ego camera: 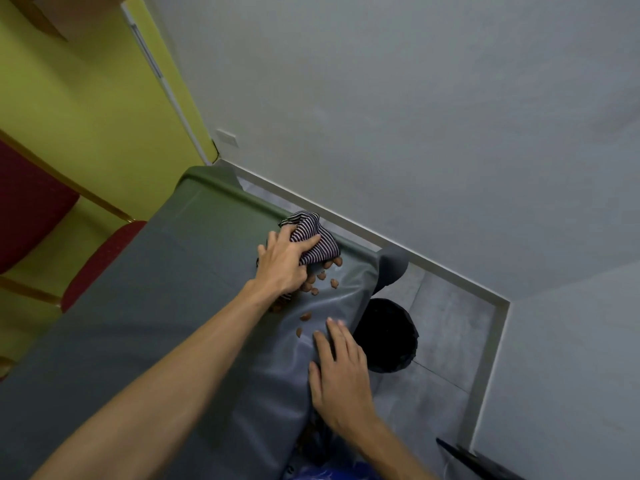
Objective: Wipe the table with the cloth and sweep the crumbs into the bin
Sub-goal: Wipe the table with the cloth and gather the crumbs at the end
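Observation:
A table under a grey cover [166, 306] runs from lower left to the wall. My left hand [282, 261] presses a bunched black-and-white striped cloth [313, 237] onto the cover near its far right edge. Several brown crumbs [317, 289] lie scattered just below the cloth, some under my palm. My right hand [337, 372] rests flat with fingers apart on the cover's right edge, holding nothing. A round black bin [391, 336] stands on the floor beside that edge, partly hidden by the table.
Grey walls meet in a corner behind the bin, with a pale skirting [381, 237] along the tiled floor. A red-cushioned wooden chair [100, 258] stands left of the table against a yellow-green wall. A dark object [474, 459] shows at the bottom right.

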{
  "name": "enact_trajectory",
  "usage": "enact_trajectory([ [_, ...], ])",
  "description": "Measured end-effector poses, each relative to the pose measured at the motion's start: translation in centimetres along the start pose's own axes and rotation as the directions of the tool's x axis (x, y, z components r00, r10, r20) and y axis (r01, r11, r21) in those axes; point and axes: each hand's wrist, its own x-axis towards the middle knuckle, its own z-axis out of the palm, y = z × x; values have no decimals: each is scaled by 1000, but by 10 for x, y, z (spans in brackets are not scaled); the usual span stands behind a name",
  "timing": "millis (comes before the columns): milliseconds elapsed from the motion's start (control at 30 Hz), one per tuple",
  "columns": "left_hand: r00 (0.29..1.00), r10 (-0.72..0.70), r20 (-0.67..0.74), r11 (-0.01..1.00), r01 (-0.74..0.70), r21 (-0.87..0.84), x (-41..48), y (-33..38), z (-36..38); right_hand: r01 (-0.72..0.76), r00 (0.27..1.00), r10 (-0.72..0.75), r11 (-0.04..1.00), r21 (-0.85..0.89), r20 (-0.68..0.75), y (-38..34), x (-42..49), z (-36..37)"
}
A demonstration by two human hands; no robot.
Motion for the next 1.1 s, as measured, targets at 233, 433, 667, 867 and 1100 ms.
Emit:
enact_trajectory([
  [233,997,62,53,993,-67,97,-11,-19,-18,1,1000,-1,1000,21,-8,0,0,1],
  [433,995,99,26,990,-101,98,-4,9,-7,24,1000,-24,1000,13,-13,5,-2,5],
  [667,961,221,164,942,-254,219,-18,-10,-12,22,1000,-21,999,-48,21,5,-4,1],
  [867,993,114,20,988,-115,100,-31,-14,-7,59,997,-53,992,-114,54,13,-23,-6],
  [1100,985,161,66,980,-168,110,-37,-7,7,9,996,1,995,-100,93,9,-12,-7],
])
